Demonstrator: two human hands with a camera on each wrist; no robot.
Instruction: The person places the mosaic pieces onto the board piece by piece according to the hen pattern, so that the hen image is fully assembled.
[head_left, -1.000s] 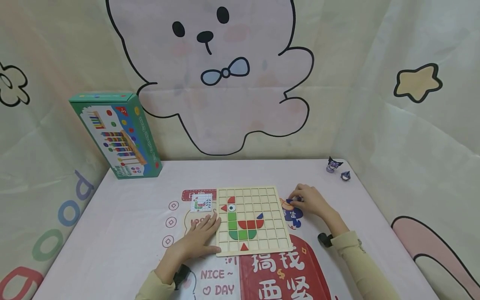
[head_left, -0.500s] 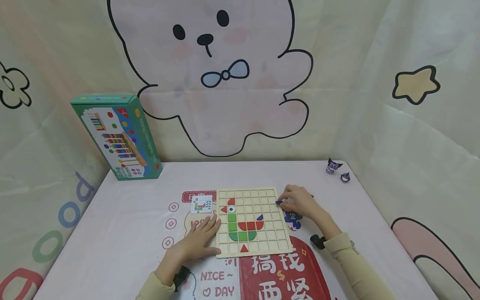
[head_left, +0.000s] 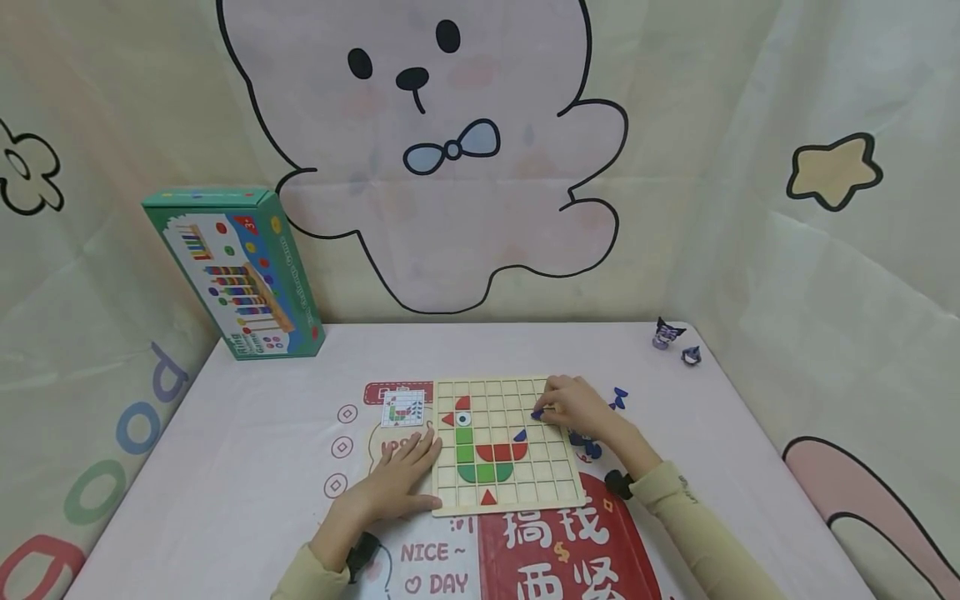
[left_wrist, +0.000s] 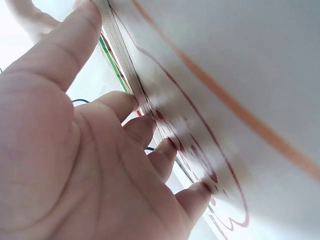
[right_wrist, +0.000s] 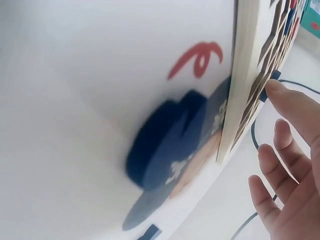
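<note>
**Blue piece held over the wooden grid**

Pink printed cloth covers the table (head_left: 247, 433), and cartoon-printed fabric hangs behind and to the sides. On the cloth lies the pale wooden grid board with square cells (head_left: 558, 479), partly filled with red and green pieces that form a bird-like figure. The right hand (head_left: 573, 408) reaches over the board's upper right part and pinches a small dark blue flat piece (head_left: 537, 413) at its fingertips, just above the cells; another blue piece sits in the grid just below it. In the right wrist view the board's edge (right_wrist: 245, 75) runs past the fingertips (right_wrist: 280, 92), with the blue piece (right_wrist: 275, 75) at the index tip. The left hand (head_left: 397, 479) lies flat, fingers straight, against the board's left edge; the left wrist view shows its fingertips (left_wrist: 127, 102) touching that edge. Just left of the board lies a small white pattern card (head_left: 402, 409). More blue pieces (head_left: 618, 398) lie right of the board. A green toy box (head_left: 232, 271) leans at the far left, and two small dark figurines (head_left: 673, 340) stand at the far right corner.
</note>
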